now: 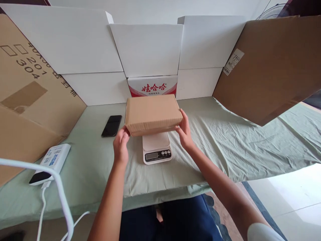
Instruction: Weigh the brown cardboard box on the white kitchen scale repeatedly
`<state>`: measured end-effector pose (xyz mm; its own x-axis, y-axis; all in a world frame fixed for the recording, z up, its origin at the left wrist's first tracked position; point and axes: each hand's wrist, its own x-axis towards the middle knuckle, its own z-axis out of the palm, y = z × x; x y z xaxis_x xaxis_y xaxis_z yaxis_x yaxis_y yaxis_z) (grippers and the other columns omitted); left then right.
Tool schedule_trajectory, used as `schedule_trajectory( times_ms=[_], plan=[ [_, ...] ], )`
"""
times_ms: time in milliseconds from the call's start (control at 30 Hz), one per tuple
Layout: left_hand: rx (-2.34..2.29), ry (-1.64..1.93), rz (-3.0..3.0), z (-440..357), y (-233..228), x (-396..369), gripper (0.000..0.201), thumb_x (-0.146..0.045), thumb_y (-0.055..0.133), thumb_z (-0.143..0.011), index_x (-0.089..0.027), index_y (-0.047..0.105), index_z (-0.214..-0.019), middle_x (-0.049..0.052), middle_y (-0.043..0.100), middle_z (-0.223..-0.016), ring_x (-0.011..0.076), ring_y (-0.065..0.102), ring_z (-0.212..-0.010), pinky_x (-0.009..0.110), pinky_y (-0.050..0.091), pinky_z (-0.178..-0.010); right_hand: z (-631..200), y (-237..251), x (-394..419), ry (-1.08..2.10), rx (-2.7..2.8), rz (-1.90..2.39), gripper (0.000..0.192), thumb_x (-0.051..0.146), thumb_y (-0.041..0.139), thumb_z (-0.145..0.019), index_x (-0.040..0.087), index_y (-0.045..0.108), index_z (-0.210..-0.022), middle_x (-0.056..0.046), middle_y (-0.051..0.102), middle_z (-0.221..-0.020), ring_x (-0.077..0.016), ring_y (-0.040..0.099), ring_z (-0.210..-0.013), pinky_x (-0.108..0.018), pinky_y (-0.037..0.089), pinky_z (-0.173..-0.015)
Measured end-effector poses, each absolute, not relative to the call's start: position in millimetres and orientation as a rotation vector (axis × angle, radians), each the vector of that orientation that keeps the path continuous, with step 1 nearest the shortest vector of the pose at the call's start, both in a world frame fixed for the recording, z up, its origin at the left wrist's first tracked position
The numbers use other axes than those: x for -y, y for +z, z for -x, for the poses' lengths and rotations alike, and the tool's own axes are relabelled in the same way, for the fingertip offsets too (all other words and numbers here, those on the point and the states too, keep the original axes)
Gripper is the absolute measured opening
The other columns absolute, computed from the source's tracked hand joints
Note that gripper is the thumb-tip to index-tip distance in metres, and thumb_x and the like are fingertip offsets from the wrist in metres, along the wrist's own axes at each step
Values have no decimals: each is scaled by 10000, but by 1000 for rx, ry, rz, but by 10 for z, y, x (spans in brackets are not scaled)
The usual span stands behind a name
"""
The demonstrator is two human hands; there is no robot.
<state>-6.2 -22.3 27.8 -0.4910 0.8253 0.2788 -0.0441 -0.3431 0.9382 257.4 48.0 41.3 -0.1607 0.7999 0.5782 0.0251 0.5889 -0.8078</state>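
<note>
A closed brown cardboard box point(153, 112) is gripped between both my hands, over the back part of a white kitchen scale point(157, 147). My left hand point(121, 144) holds the box's near left corner, with some fingers hidden behind or under it. On the other side, my right hand point(185, 130) clasps the right end, thumb at the lower front edge. The scale's front panel, with a grey display and several buttons, faces me. Whether the box touches the scale's platform I cannot tell, as the box hides most of it.
A black phone point(111, 126) lies on the green cloth point(87, 160) left of the box. Farther left are a white power bank point(51, 164) and a white cable point(57, 182). White boxes point(147, 50) form a back wall; large cardboard sheets flank both sides, the right one point(271, 67) bearing a label.
</note>
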Motion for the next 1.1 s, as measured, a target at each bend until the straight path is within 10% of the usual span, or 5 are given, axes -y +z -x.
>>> schedule_trajectory(
  times_ms=[433,733,1100],
  plan=[
    [-1317,1764,-882,169,-104,-702,610,-684,597,-814,-218,653,-1203,157,646,-1361,274,589,-1316,466,373,-1153,-2217,-4,-1310,1005,1455,800,769,390,568,-836,287,291,-1545,-59,444,-1574,-300,465,-1387,-513,385,-1172],
    [-1304,1995,-754,555,51,-570,617,-629,469,-882,-246,609,-1345,154,458,-1577,237,444,-1456,390,349,-1173,-2656,-6,-1512,861,1218,969,787,451,480,-860,373,143,-1567,-39,166,-1693,-288,270,-1537,-598,319,-1185],
    [-1304,1893,-704,472,79,-572,654,-610,431,-915,-202,593,-1400,188,495,-1540,254,464,-1440,418,356,-1172,-2636,-72,-1533,992,1272,987,761,482,511,-834,288,309,-1541,-122,441,-1556,-284,473,-1404,-560,398,-1139]
  ],
)
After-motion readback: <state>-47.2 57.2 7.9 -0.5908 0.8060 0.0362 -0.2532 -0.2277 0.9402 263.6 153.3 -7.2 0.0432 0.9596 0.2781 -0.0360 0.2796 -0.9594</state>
